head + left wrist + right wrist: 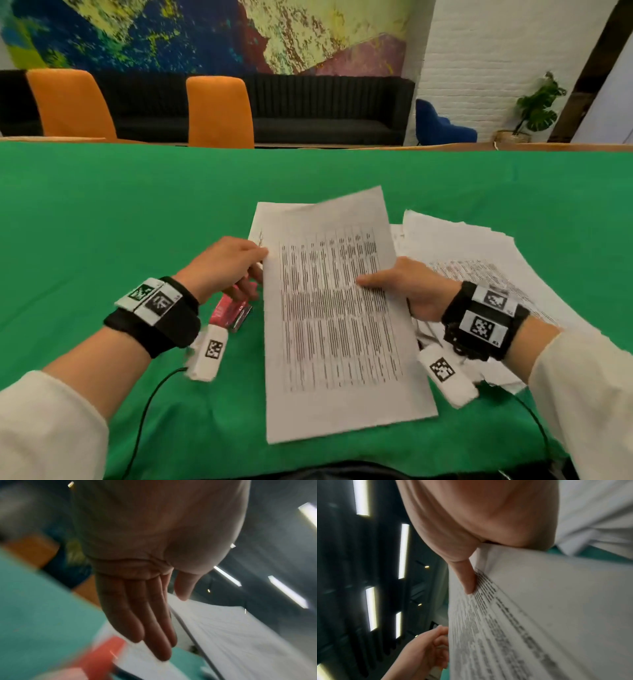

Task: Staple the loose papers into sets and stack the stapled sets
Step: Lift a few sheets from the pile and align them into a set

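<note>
A set of printed sheets (339, 308) is held slightly raised over the green table, its top corners fanned apart. My right hand (394, 282) grips its right edge, thumb (467, 577) on the print and the fingers hidden beneath. At the left edge my left hand (257, 270) pinches the sheets, thumb on top, fingers (145, 615) nearly straight below. A red stapler (229, 310) lies on the cloth under the left hand, a red blur (102, 655) in the left wrist view. Loose papers (479, 260) lie spread at the right.
The green cloth (137, 212) covers the whole table, bare to the left and far side. Two orange chairs (219, 113) stand behind the far edge. Thin black cables (144, 411) run from both wrists toward me.
</note>
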`<state>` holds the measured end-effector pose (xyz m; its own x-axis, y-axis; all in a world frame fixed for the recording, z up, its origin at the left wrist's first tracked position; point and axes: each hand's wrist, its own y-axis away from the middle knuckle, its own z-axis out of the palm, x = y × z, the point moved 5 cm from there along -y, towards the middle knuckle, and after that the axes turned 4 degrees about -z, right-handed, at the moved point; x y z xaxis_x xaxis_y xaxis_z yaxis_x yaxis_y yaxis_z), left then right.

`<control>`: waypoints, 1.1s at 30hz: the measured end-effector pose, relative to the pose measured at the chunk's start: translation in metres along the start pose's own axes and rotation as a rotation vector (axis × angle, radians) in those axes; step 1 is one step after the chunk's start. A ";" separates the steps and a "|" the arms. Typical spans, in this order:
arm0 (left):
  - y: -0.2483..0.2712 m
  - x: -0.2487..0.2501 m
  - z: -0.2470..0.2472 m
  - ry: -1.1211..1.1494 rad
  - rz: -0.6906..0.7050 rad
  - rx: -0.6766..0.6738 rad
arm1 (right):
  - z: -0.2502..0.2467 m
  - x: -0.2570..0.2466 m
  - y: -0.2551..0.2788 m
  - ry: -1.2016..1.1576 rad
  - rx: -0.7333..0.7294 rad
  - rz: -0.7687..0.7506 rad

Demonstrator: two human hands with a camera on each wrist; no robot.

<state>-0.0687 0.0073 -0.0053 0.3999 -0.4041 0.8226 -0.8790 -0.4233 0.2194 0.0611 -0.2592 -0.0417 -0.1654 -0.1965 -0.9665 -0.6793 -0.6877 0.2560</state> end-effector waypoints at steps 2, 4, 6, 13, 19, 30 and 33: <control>-0.006 -0.006 -0.020 -0.268 0.060 0.136 | 0.001 0.027 -0.003 -0.034 -0.024 0.083; -0.012 -0.011 -0.036 -0.574 0.086 0.254 | 0.001 0.042 -0.007 -0.034 -0.026 0.098; -0.017 -0.022 -0.040 -0.788 0.021 0.243 | 0.002 0.048 -0.010 -0.020 -0.023 0.100; -0.018 -0.053 -0.015 -0.911 -0.165 -0.077 | 0.002 0.051 -0.011 -0.003 -0.002 0.063; -0.020 -0.046 -0.036 -0.612 -0.179 -0.095 | -0.002 0.054 -0.008 -0.039 0.019 0.017; -0.034 0.029 -0.094 0.740 0.248 0.030 | -0.001 0.054 -0.007 -0.017 -0.009 -0.030; -0.046 0.034 -0.060 0.912 0.174 0.124 | -0.001 0.054 -0.006 -0.015 -0.017 -0.039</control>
<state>-0.0298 0.0620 0.0444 -0.1390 0.3002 0.9437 -0.8523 -0.5215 0.0403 0.0565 -0.2661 -0.0949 -0.1497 -0.1590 -0.9759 -0.6733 -0.7064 0.2184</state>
